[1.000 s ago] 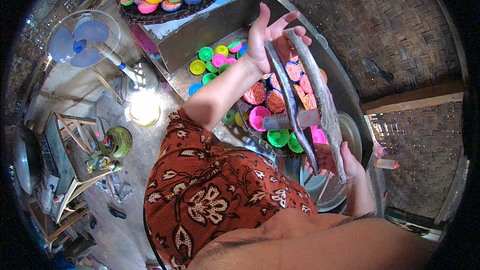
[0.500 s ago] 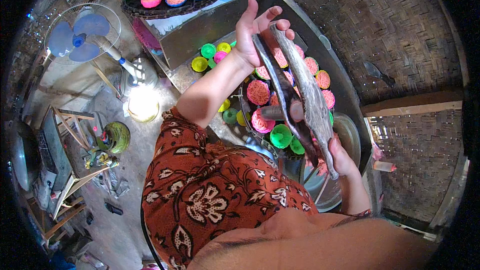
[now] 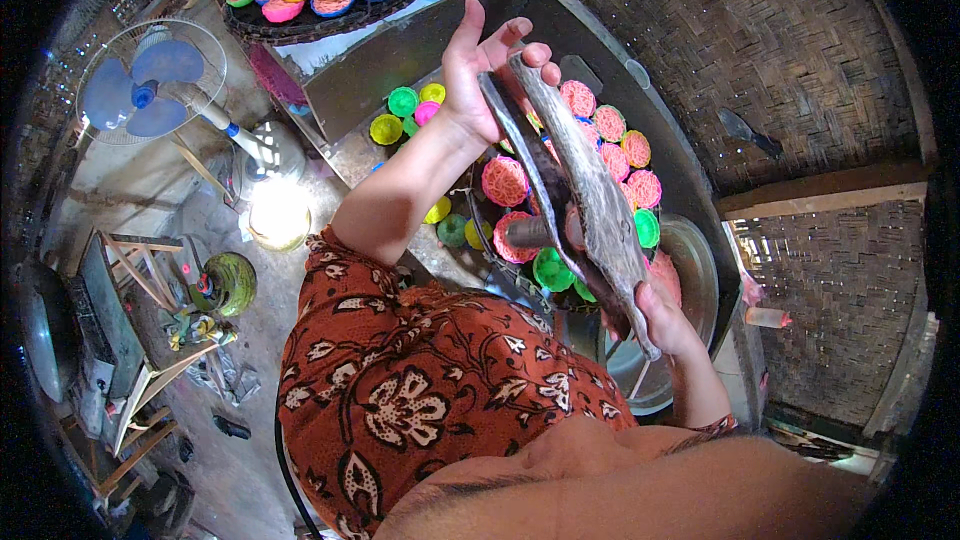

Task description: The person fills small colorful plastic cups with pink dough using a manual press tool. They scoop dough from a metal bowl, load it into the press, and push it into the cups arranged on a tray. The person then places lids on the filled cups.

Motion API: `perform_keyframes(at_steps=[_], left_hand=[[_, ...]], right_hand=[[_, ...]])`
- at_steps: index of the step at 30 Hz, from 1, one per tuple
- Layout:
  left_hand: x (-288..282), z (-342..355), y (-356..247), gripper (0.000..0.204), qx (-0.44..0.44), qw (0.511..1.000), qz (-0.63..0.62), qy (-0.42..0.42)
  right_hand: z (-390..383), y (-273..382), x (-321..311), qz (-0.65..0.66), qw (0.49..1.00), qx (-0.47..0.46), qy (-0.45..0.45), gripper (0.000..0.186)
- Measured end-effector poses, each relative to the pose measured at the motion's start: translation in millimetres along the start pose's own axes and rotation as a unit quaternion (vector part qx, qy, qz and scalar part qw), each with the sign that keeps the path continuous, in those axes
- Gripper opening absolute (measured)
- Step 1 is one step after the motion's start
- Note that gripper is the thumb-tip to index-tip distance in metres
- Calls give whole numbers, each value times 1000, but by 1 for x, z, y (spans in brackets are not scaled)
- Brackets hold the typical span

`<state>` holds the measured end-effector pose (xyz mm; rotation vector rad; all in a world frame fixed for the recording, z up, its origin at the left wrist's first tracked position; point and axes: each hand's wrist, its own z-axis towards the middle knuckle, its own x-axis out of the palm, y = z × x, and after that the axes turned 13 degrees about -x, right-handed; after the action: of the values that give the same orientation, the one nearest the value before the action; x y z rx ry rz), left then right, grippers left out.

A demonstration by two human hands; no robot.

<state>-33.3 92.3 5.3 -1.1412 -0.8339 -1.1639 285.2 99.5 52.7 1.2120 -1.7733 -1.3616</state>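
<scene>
My left hand point(image 3: 482, 75) is wrapped round the far end of a long, worn wooden press point(image 3: 602, 195), its thumb sticking up. At the near right end my right hand point(image 3: 665, 318) grips the same tool. Two rough boards form it, one pale grey and one dark, with a narrow gap between them. From the dark board's side a grey cylinder point(image 3: 527, 232) juts out to the left. Beneath the press stands a tray of pink stringy pieces in coloured cups, partly hidden; one pink piece point(image 3: 505, 180) shows beside the dark board.
A green cup point(image 3: 553, 268) and several empty cups lie near the tray. A metal basin point(image 3: 690, 240) stands at the right. Farther back, a dark woven tray point(image 3: 300, 30) holds filled cups. A fan point(image 3: 150, 90) stands left, a woven wall point(image 3: 780, 50) right.
The press and both hands have shifted slightly left in the view, together with the surroundings. Both hands keep their hold, and the boards stay about as far apart.
</scene>
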Motion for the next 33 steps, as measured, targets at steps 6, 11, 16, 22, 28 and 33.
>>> perform_keyframes(at_steps=[6,11,16,22,28,33], left_hand=[[-1,5,12,51,-8,1000,-17,-20],[-2,4,20,54,-52,997,-64,5],[11,12,10,60,-36,997,-32,62],[65,32,1,68,-74,971,-46,223],[85,44,20,71,-86,979,2,186],[52,51,57,69,-56,997,24,49]], right_hand=[[-9,-3,-10,-48,998,-19,-28,69],[-26,-14,-3,-13,999,7,-32,71],[-21,-15,5,42,999,-3,9,76],[-33,-7,-4,60,995,-73,9,82],[-54,3,-11,76,996,-50,-21,91],[-72,-25,-33,84,994,40,-57,92]])
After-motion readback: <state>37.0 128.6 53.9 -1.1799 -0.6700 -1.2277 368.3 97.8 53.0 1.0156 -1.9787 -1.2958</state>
